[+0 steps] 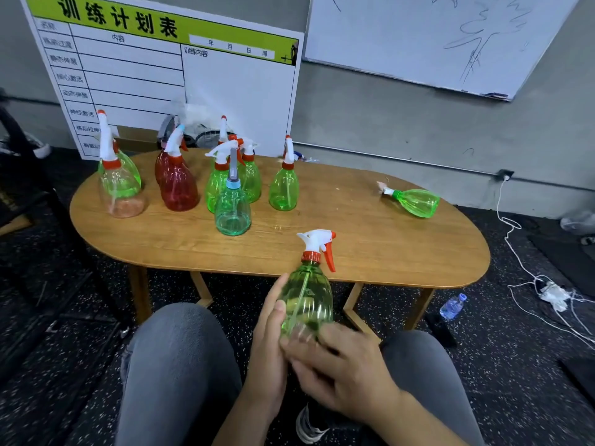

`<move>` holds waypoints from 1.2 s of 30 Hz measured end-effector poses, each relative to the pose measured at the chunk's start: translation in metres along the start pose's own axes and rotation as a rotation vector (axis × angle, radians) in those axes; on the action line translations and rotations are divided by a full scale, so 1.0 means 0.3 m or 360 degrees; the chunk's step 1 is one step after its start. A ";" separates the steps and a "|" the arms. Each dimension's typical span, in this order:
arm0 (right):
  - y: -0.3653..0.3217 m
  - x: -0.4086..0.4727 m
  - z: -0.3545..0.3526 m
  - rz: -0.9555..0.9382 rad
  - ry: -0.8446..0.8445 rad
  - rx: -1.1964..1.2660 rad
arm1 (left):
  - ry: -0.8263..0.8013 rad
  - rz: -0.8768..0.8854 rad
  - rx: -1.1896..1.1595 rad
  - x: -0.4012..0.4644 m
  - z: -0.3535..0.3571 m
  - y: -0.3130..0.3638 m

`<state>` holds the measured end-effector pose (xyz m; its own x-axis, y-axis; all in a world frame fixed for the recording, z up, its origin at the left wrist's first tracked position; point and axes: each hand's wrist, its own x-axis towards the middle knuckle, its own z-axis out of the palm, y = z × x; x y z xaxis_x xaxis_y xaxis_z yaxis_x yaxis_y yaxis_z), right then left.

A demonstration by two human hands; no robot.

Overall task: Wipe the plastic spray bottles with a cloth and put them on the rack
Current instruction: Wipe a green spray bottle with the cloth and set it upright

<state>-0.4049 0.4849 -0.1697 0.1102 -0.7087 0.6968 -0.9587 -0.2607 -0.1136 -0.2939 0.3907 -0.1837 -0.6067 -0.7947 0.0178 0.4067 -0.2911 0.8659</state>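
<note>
Both hands grip one green spray bottle [306, 304] upright. Left hand [267, 336] wraps its side; right hand [341, 371] clasps its base.

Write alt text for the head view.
Both hands, left and right, hold a green spray bottle upright above the person's knees. Beyond it, an oval wooden table carries standing spray bottles and one green bottle lying on its side.
</note>
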 end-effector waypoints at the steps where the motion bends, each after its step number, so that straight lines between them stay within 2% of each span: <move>1: 0.000 -0.013 -0.005 -0.0070 -0.0018 -0.0059 | -0.0003 0.0004 -0.0008 -0.002 0.004 0.006; 4: 0.027 0.010 -0.036 -0.0147 0.0020 -0.0144 | -0.0020 0.0009 0.0039 -0.003 0.011 0.010; 6: 0.045 0.049 -0.043 -0.0065 0.0055 -0.0118 | -0.0017 -0.0017 0.0079 0.000 0.006 0.001; 11: 0.135 0.168 -0.032 0.0644 0.0178 0.0286 | -0.0052 -0.0015 0.0171 0.005 0.002 -0.006; 13: 0.161 0.192 -0.027 0.0788 0.0172 0.0451 | -0.0059 -0.0011 0.0172 0.000 0.002 -0.009; 16: 0.154 0.199 -0.028 0.0818 0.0148 0.0533 | -0.0090 0.0043 0.0234 -0.012 0.003 -0.003; 20: 0.156 0.188 -0.037 0.0846 0.0338 0.0620 | -0.0142 0.0109 0.0248 -0.018 0.007 0.001; 24: 0.160 0.189 -0.042 0.0857 0.0416 0.0613 | -0.0071 0.0111 0.0254 -0.018 0.001 -0.001; 32: 0.155 0.209 -0.047 0.0880 0.0420 0.0634 | -0.0107 0.0053 0.0262 -0.008 -0.007 -0.011; 36: 0.160 0.216 -0.042 0.0928 0.0307 0.0579 | -0.0149 0.0019 0.0250 0.000 -0.008 -0.027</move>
<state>-0.4472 0.4346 -0.1211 -0.4746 -0.6794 0.5597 -0.6954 -0.1004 -0.7116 -0.2956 0.3919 -0.1920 -0.6667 -0.7422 0.0687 0.3069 -0.1893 0.9327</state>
